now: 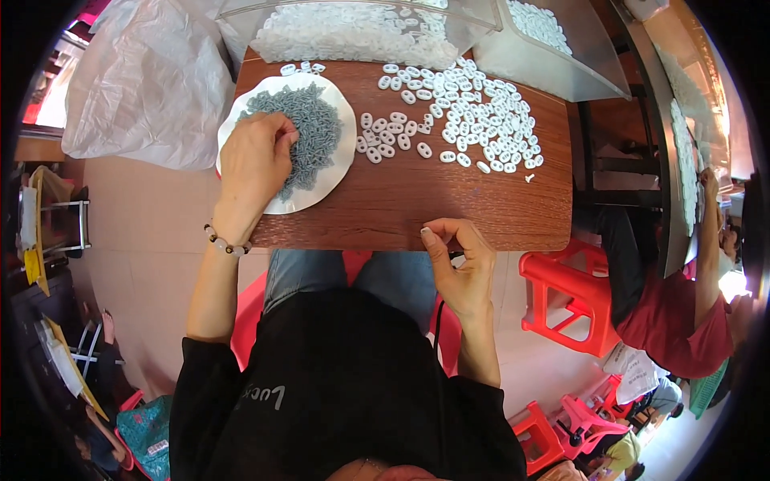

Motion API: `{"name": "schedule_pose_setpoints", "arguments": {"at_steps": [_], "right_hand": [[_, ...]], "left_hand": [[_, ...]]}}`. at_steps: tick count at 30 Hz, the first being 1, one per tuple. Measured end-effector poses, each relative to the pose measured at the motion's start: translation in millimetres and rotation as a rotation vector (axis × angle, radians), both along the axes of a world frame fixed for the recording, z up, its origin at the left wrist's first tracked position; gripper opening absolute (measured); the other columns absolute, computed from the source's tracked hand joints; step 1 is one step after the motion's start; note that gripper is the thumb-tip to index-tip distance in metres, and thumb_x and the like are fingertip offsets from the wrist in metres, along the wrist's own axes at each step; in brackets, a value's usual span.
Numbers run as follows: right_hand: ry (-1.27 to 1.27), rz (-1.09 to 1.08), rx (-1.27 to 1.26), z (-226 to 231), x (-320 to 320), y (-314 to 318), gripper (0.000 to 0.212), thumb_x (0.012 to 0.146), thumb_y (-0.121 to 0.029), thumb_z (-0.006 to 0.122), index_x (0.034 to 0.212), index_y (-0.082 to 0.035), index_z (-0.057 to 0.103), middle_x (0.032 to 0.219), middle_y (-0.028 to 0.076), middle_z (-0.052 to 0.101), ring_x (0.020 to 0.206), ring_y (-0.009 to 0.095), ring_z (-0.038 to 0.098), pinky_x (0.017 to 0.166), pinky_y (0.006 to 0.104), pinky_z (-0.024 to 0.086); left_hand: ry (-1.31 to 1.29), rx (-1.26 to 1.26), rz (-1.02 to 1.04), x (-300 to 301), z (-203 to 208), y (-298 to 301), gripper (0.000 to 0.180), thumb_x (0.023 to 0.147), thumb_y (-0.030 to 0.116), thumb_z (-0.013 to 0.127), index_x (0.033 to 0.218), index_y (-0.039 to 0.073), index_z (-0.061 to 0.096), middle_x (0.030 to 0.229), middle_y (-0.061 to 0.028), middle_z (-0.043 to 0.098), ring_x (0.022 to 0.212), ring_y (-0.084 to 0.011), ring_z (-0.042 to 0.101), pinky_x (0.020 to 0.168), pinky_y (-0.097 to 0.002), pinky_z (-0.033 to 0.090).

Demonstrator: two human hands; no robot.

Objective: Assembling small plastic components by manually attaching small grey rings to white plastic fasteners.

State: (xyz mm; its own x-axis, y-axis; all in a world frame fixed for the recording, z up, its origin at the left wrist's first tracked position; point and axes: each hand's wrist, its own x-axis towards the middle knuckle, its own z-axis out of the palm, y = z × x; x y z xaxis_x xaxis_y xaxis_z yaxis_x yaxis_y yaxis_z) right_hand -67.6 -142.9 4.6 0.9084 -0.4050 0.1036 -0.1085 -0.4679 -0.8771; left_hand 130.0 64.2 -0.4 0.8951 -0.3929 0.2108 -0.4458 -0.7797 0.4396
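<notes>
A white plate [345, 164] with a wavy rim stands at the left of the brown table, heaped with small grey screw-like pieces [315, 128]. Over this heap is my left hand [258, 152], its thumb and fingers pinched together on the grey pieces; the fingertips are partly hidden. My right hand [461, 260] is at the table's front edge, palm up, with thumb and curled forefinger drawn together. Whatever is between them is too small to tell. Many white oval pieces [489, 120] with two holes lie scattered across the far middle and right of the table.
A clear bin [353, 36] of white pieces stands along the table's far edge, with another bin [553, 60] at the far right. A large white plastic bag [148, 88] is at the left. Red stools [569, 301] and a seated person in a dark red shirt [674, 329] are to the right.
</notes>
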Motion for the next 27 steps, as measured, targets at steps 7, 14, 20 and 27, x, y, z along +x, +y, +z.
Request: {"name": "schedule_pose_setpoints", "arguments": {"at_steps": [7, 14, 20, 27], "right_hand": [[0.029, -0.013, 0.015, -1, 4, 1, 0.007, 0.084, -0.004, 0.07, 0.09, 0.0, 0.067, 0.075, 0.001, 0.063, 0.067, 0.007, 0.053, 0.061, 0.0214, 0.042], [0.021, 0.02, 0.046, -2, 21, 3, 0.007, 0.085, -0.004, 0.068, 0.091, -0.005, 0.067, 0.069, -0.003, 0.057, 0.063, 0.004, 0.049, 0.054, 0.0208, 0.038], [-0.168, 0.211, 0.102, -5, 71, 22, 0.014, 0.087, -0.006, 0.062, 0.1, -0.003, 0.064, 0.079, 0.008, 0.065, 0.069, 0.013, 0.06, 0.061, 0.0269, 0.046], [-0.162, 0.338, 0.118, 5, 99, 47, 0.013, 0.086, -0.008, 0.062, 0.098, -0.002, 0.064, 0.081, 0.012, 0.066, 0.071, 0.019, 0.065, 0.063, 0.0304, 0.05]], "left_hand": [[0.203, -0.338, 0.137, -4, 1, 2, 0.008, 0.084, 0.009, 0.065, 0.082, 0.001, 0.066, 0.074, -0.0132, 0.064, 0.066, -0.0248, 0.061, 0.063, -0.034, 0.047], [0.154, -0.457, 0.074, -4, -16, 7, 0.009, 0.089, 0.007, 0.059, 0.09, -0.001, 0.062, 0.073, -0.0106, 0.064, 0.066, -0.0162, 0.059, 0.064, -0.0298, 0.046], [0.191, -0.466, 0.04, -17, 5, 0, 0.006, 0.092, 0.003, 0.054, 0.092, -0.001, 0.059, 0.078, -0.0095, 0.061, 0.071, -0.0167, 0.057, 0.067, -0.0279, 0.045], [0.014, -0.127, -0.16, -14, 5, 9, 0.015, 0.076, 0.006, 0.069, 0.09, 0.002, 0.065, 0.081, -0.0132, 0.062, 0.085, -0.0335, 0.057, 0.078, -0.0406, 0.045]]}}
